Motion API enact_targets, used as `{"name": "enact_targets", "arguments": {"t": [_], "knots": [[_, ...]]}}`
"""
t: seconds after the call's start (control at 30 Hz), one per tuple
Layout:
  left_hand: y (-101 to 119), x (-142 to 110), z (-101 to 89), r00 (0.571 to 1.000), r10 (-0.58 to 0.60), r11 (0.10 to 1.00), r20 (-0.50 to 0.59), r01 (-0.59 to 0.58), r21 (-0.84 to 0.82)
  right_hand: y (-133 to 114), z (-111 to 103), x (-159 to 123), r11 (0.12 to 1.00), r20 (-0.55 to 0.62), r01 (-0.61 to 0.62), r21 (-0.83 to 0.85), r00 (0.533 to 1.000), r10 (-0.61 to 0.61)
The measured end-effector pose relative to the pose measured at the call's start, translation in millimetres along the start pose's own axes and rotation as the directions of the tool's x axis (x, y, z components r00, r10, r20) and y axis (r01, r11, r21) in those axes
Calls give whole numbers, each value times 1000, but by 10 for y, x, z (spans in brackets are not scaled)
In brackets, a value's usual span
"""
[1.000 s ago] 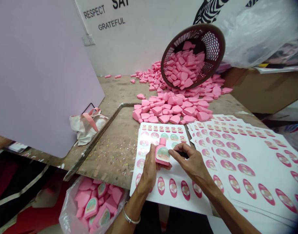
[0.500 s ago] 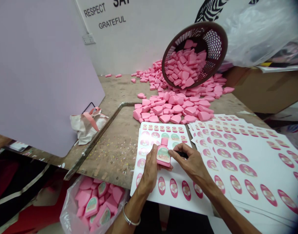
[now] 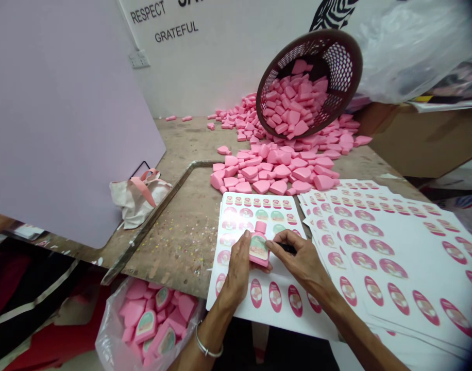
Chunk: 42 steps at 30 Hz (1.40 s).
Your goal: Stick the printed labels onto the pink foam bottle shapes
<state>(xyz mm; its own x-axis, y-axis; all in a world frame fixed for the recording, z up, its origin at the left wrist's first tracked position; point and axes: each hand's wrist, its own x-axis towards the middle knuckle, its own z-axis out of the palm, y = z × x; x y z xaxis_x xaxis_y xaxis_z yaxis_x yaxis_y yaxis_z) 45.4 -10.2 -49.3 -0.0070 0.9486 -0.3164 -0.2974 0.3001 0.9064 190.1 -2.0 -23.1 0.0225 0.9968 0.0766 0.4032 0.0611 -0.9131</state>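
Observation:
A small pink bottle (image 3: 260, 227) stands tilted in my left hand (image 3: 239, 272), whose fingers wrap its left side and base. On the bottle's front lies a green and cream label (image 3: 258, 247). My right hand (image 3: 300, 259) is closed around a thin black tool (image 3: 287, 248), its kind unclear, with the thumb and fingertips at the label's right edge. Beneath both hands is a sticker sheet (image 3: 241, 320) printed with pink ovals, green-topped labels and small badges.
Plain pink bottles (image 3: 281, 171) pile up behind the sheet, spilling from a tipped brown basket (image 3: 354, 77). More sticker sheets (image 3: 406, 257) fan out at right. A plastic bag (image 3: 106, 330) of labelled bottles hangs below the table edge. A metal strip (image 3: 143, 236) and cloth bag (image 3: 130, 206) are at left.
The bottle has dropped very slightly in view while both hands keep their hold. My right fingertips remain at the label's right edge; the camera view has shifted a little.

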Motion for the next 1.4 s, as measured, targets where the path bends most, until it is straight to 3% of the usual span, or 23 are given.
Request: {"name": "enact_targets", "arguments": {"t": [0.17, 0.37, 0.8, 1.0, 1.23, 1.4], "knots": [[31, -20, 21, 1000, -8, 1000, 25, 8, -22, -35, 36, -28, 999, 28, -12, 50, 1000, 11], [-46, -28, -95, 993, 95, 991, -76, -87, 99, 18, 98, -69, 994, 102, -66, 82, 993, 58], [32, -71, -88, 996, 38, 984, -76, -24, 179, 31, 124, -73, 991, 155, -103, 86, 984, 89], [115, -91, -51, 994, -7, 992, -109, 21, 128, 7, 134, -81, 985, 162, -125, 116, 981, 106], [38, -52, -52, 991, 19, 1000, -136, -19, 6, 14, 134, -76, 982, 184, -142, 125, 976, 118], [52, -44, -28, 989, -5, 1000, -150, 8, 19, 18, 135, -74, 983, 183, -139, 122, 976, 116]]}}
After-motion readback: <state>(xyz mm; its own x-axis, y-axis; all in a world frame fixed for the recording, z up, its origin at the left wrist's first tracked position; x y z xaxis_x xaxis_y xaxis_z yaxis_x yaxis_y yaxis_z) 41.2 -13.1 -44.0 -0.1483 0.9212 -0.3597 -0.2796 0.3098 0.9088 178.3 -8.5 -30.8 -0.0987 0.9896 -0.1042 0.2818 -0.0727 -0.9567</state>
